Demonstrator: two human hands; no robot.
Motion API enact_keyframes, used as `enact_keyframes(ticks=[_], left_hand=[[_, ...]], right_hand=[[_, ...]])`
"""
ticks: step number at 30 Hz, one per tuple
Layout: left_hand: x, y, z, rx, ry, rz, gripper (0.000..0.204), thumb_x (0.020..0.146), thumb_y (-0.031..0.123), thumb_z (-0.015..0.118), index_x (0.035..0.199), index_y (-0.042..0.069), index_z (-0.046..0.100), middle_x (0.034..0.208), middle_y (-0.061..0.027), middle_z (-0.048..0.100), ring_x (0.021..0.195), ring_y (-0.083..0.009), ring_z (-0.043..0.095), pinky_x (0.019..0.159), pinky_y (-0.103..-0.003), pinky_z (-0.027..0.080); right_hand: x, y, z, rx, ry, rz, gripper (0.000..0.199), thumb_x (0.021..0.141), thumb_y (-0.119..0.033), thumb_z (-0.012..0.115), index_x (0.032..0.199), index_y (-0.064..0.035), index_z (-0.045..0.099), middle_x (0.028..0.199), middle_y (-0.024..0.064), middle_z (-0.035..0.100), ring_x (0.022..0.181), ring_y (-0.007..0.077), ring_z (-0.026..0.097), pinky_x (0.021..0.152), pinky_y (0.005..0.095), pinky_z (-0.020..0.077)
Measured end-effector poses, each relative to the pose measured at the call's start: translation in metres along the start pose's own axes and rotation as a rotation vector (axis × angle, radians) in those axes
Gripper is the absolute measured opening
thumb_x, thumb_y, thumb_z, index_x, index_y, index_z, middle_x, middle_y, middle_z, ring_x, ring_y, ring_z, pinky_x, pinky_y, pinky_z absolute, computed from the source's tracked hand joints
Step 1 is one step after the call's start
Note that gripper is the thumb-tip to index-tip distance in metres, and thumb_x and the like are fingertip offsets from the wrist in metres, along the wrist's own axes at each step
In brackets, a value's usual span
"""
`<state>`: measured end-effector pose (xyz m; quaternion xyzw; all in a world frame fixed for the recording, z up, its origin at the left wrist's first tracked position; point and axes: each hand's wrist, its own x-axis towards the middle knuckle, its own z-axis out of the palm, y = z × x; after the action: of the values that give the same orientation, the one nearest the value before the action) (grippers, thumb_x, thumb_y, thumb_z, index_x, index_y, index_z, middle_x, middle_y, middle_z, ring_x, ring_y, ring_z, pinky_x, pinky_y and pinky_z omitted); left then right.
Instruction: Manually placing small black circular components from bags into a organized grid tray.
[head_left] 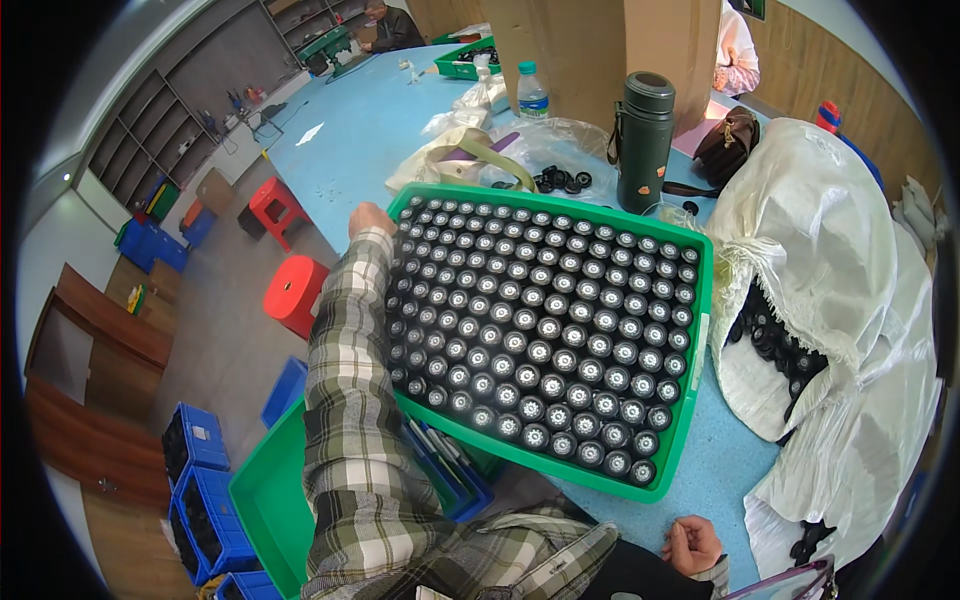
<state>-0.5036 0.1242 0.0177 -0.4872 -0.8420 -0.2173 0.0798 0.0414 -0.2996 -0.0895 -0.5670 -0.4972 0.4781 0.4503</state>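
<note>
While the left hand clamps the green plastic tray of round black parts, the right hand's grip curls together.

A white woven sack lay just right of the green tray. A clear plastic bag sat behind the tray. A tall brown cardboard box stood farther behind it.

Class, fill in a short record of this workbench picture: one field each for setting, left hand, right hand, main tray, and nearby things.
Setting: light blue table in a workshop.
Left hand: the left hand grips the far left corner of the green tray.
Right hand: the right hand rests loosely closed at the table's near edge, holding nothing.
Main tray: filled with rows of small black round parts, tilted over the table edge.
Nearby things: white sack of similar parts, dark green flask, water bottle.
</note>
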Motion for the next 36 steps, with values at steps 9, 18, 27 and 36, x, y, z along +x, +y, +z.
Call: enact_keyframes(ticks=[9,18,27,36], left_hand=[[-0.002,-0.002,0.003,0.012,0.002,0.061,0.013,0.070,0.012,0.061,0.075,0.001,0.065,0.080,-0.0205,0.062,0.081,-0.0359,0.060,0.071,-0.043,0.049],[-0.005,0.010,0.003,0.153,0.049,0.030,0.013,0.073,0.013,0.058,0.079,0.004,0.065,0.084,-0.0192,0.063,0.084,-0.0345,0.060,0.072,-0.043,0.049],[0.000,-0.002,0.004,0.098,-0.027,0.051,0.016,0.068,0.017,0.064,0.079,0.005,0.065,0.085,-0.0174,0.063,0.084,-0.0332,0.061,0.073,-0.042,0.049],[0.009,-0.014,-0.003,0.068,-0.130,0.142,0.021,0.058,0.010,0.071,0.079,0.008,0.067,0.081,-0.0146,0.064,0.080,-0.0305,0.062,0.074,-0.037,0.049]], right_hand=[[0.001,-0.005,0.001,0.002,-0.016,-0.012,0.014,0.085,-0.001,0.049,0.099,0.0028,0.045,0.067,0.0091,0.057,0.046,0.0086,0.053,0.039,0.0202,0.0437],[0.001,-0.006,0.001,-0.022,-0.015,-0.028,0.014,0.085,-0.001,0.050,0.099,0.0024,0.045,0.067,0.0093,0.057,0.048,0.0088,0.054,0.039,0.0203,0.0444],[0.001,-0.006,0.003,-0.008,-0.003,-0.023,0.014,0.085,-0.001,0.050,0.098,0.0022,0.046,0.067,0.0088,0.056,0.046,0.0086,0.053,0.039,0.0204,0.0441],[0.002,-0.003,0.002,-0.015,-0.011,-0.020,0.013,0.085,-0.001,0.050,0.097,0.0020,0.046,0.066,0.0083,0.056,0.046,0.0083,0.052,0.038,0.0202,0.0428]])
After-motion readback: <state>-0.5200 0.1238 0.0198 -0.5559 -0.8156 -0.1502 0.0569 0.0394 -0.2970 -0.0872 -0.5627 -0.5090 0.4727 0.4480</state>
